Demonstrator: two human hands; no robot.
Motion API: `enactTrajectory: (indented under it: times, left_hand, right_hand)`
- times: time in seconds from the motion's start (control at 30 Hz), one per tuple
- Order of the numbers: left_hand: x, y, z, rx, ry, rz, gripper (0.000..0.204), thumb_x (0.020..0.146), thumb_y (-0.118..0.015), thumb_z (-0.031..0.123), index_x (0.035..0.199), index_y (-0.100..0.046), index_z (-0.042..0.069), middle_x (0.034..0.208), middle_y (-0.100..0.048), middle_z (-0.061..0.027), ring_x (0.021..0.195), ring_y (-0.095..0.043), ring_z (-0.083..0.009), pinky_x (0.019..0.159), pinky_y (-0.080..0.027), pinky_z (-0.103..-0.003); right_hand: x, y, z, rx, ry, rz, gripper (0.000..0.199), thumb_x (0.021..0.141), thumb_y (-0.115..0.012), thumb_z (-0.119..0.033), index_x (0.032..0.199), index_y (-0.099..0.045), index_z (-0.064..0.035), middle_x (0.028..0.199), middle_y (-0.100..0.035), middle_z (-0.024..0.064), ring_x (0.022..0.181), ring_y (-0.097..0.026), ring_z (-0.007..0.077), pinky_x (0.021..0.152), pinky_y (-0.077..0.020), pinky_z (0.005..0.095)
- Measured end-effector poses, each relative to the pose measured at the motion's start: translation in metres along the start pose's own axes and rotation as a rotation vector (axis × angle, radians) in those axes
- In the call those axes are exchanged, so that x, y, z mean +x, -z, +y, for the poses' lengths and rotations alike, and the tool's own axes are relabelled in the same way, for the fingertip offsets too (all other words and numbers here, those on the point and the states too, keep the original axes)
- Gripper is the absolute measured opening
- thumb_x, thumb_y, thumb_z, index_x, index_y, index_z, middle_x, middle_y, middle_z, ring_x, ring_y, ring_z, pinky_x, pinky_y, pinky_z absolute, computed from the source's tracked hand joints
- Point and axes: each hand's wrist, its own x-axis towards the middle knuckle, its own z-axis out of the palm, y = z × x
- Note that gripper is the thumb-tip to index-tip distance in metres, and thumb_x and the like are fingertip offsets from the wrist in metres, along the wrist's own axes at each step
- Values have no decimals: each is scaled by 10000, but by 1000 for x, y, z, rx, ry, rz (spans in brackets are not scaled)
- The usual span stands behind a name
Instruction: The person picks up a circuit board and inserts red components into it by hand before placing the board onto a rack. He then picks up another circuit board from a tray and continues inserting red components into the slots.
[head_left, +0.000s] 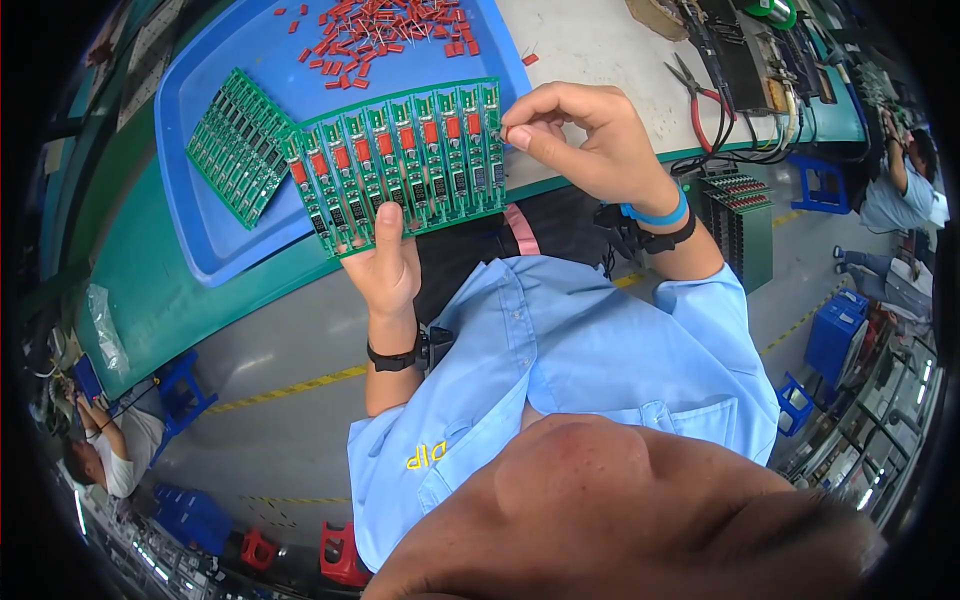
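Note:
My left hand (385, 265) grips a green circuit board panel (455, 215) by its near edge, thumb on top. The panel is tilted up over the near rim of a blue tray (250, 50). A row of red box capacitors (383, 144) stands across its narrow strips. At the panel's right end, my right hand (605, 140) pinches a small red capacitor (506, 133) between thumb and index finger, mostly hidden by the fingertips. Another green board panel (240, 150) lies in the tray at the left. Loose red capacitors (385, 35) with wire leads are heaped at the tray's far side.
One loose capacitor (530, 59) lies on the white bench right of the tray. Red-handled pliers (708, 110) lie farther right, by cables and a green spool (775, 12). Stacked boards (738, 200) stand beyond my right wrist. A clear plastic bag (105, 330) sits on the bench's left end.

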Motion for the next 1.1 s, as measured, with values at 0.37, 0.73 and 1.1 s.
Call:
enactTrajectory:
  times: [0.37,0.73,1.1]
  left_hand:
    - [0,1,-1,7,4,16,513,937,-557,-13,1418,-382,19,1320,-547,-134,1180,-556,-218,982,-477,-406]
    - [0,-4,0,-7,8,8,486,950,-541,8,1411,-387,8,1342,-525,-146,1194,-545,-240,987,-479,-429]
    - [2,-7,0,28,-4,-22,504,966,-516,43,1434,-339,-15,1384,-481,-176,1217,-531,-279,1010,-470,-466]
  right_hand:
    - [0,-7,4,-4,43,98,99,856,-696,-59,942,-697,-10,714,-625,-3,605,-493,43,540,-410,205]
    - [-3,-2,-5,-54,-33,83,96,866,-685,-46,948,-687,2,804,-670,23,670,-546,55,593,-432,205]
    - [-8,-1,-9,-38,-67,138,107,825,-698,-105,912,-700,-42,641,-591,20,552,-492,79,507,-383,249]
